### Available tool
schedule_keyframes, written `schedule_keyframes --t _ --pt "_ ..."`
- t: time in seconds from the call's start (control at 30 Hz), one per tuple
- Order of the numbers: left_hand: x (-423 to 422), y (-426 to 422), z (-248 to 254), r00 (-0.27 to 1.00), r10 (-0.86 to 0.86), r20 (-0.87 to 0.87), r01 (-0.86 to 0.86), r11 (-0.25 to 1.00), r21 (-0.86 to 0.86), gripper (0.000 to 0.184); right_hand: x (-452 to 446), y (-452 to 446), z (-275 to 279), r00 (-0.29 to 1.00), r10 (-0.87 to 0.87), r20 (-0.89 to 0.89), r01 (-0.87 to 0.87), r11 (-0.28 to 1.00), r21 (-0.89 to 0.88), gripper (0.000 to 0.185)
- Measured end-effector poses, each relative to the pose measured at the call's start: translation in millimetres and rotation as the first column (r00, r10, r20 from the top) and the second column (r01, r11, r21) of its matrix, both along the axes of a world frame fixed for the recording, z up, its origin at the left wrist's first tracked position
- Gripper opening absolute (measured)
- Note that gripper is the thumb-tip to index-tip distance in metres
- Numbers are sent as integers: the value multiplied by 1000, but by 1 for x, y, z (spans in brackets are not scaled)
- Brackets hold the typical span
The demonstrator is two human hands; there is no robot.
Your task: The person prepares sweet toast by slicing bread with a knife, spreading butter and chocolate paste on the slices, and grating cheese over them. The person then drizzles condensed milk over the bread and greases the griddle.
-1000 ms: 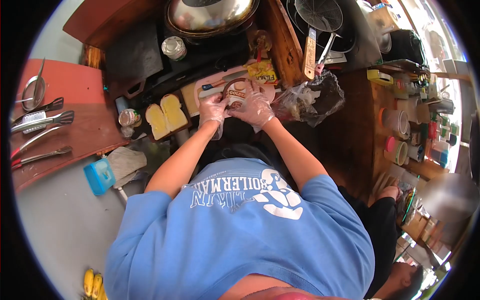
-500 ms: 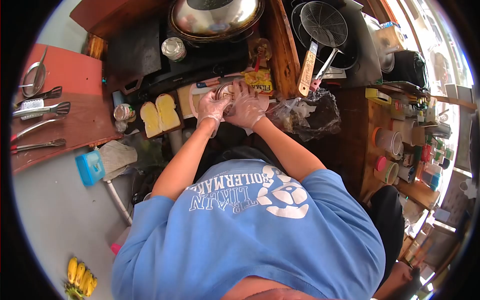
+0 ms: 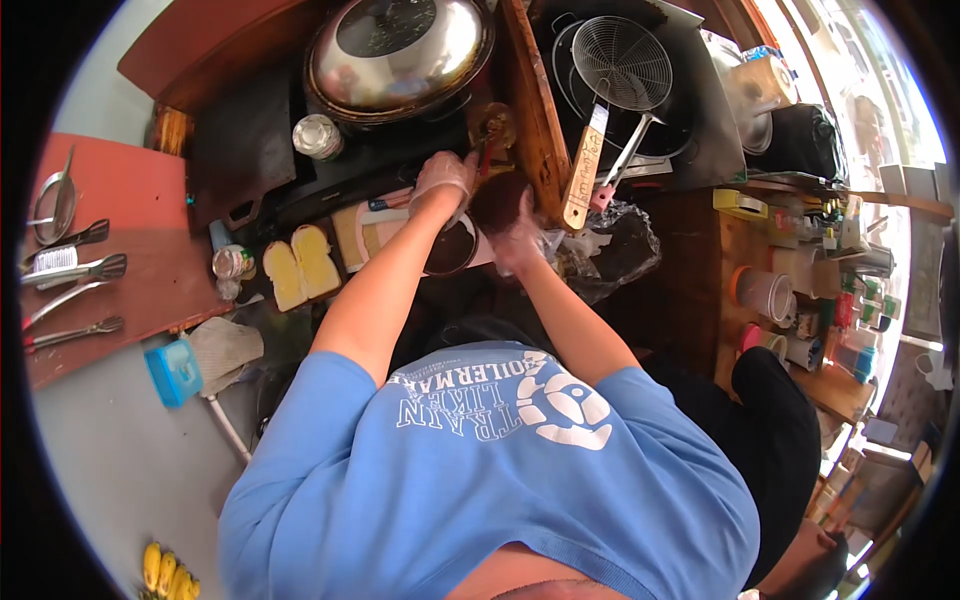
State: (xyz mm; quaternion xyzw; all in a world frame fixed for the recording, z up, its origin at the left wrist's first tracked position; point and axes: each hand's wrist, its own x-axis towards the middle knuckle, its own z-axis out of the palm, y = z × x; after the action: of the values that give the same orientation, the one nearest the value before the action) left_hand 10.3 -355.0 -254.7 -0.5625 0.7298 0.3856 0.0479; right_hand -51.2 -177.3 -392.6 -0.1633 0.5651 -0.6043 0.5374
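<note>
In the head view, my left hand (image 3: 446, 182), in a clear plastic glove, reaches forward with its fingers extended beside a red handle (image 3: 486, 158). That handle leans at a small glass container (image 3: 493, 124). My right hand (image 3: 519, 242), also gloved, grips a dark brown round container (image 3: 499, 202) by its side. A dark round disc (image 3: 452, 248), possibly a lid, lies below my left wrist on a pale pink board (image 3: 376, 232). Left of it, two slices of bread (image 3: 302, 266) with a yellow spread rest side by side.
A large lidded pan (image 3: 400, 60) and a capped jar (image 3: 317, 137) stand on the black stove. A wire skimmer (image 3: 622, 65) lies at the right over a wok, beyond a wooden divider (image 3: 540, 90). Crumpled clear plastic (image 3: 625, 250) sits right of my right hand.
My hands, together on a round container earlier, have parted. The left has moved forward towards the red handle; the right holds the dark container, and the dark disc now shows on the board.
</note>
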Motion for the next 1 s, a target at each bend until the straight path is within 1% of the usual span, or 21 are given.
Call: schedule_keyframes --t 0.03,0.1,0.13,0.17,0.23,0.3,0.33,0.37,0.43,0.47,0.5,0.6,0.63,0.67,0.7,0.73,0.8,0.83,0.9,0.93,1.0 --pt "-12 -7 -14 999 -3 32 3 1000 -7 48 -3 -3 -5 982 62 -180 -62 998 5 69" --pt "-25 -9 -17 999 6 32 -4 999 -53 44 -4 -19 64 964 0 -264 85 947 309 64" --pt "-30 -9 -15 999 17 32 -13 995 -102 41 -6 -22 57 969 -240 65 208 925 318 61" --pt "-33 -7 -5 999 7 34 -4 995 -102 41 -7 -26 54 795 -502 339 370 846 384 58" --pt "-38 -1 15 998 -55 -41 38 937 -347 33 -3 -23 52 779 -533 332 403 830 386 50" --pt "-42 -2 19 988 -154 -17 133 901 -413 31 8 -22 76 776 -587 230 451 772 448 34" --pt "-41 -4 22 973 -229 9 206 855 -475 28 6 -17 72 764 -602 232 465 763 450 34" --pt "-38 -3 27 959 -281 15 244 803 -544 27 2 -11 68 837 -482 258 335 826 453 42" --pt "-32 -8 23 950 -312 -3 246 754 -608 26 4 0 67 909 -316 271 188 893 410 47" --pt "-26 -10 23 946 -323 -21 227 710 -667 26 5 9 47 904 -327 275 198 891 408 47" --pt "-10 -9 33 955 -284 -82 140 680 -720 24 12 24 9 994 -114 2 110 967 231 41" --pt "43 -4 57 903 -235 -359 -86 720 -689 22 12 46 20 910 -7 -414 -33 995 -90 26" --pt "66 -1 69 899 -206 -386 -94 770 -631 23 6 49 25 713 223 -665 -234 969 74 26" --pt "92 2 78 895 -173 -411 -104 815 -569 25 10 53 31 693 265 -671 -251 961 120 25" --pt "118 5 80 892 -174 -417 -109 813 -572 26 18 55 36 813 258 -522 -193 965 176 26" --pt "140 15 94 888 12 -460 -180 930 -322 26 25 55 42 910 216 -353 -126 957 261 30" --pt "177 34 110 872 78 -484 -187 966 -181 25 35 52 53 984 162 -80 -121 918 378 39" --pt "194 41 107 899 -16 -438 -108 960 -257 23 34 54 41 979 190 72 -203 920 336 46" --pt "215 51 93 905 -266 -331 90 882 -463 19 45 44 65 975 136 178 -196 903 383 51" --pt "217 56 85 876 -410 -255 198 787 -585 17 51 39 66 971 95 220 -176 904 389 52" --pt "218 58 54 775 -575 -262 269 676 -686 12 58 28 58 972 50 229 -141 905 401 52"
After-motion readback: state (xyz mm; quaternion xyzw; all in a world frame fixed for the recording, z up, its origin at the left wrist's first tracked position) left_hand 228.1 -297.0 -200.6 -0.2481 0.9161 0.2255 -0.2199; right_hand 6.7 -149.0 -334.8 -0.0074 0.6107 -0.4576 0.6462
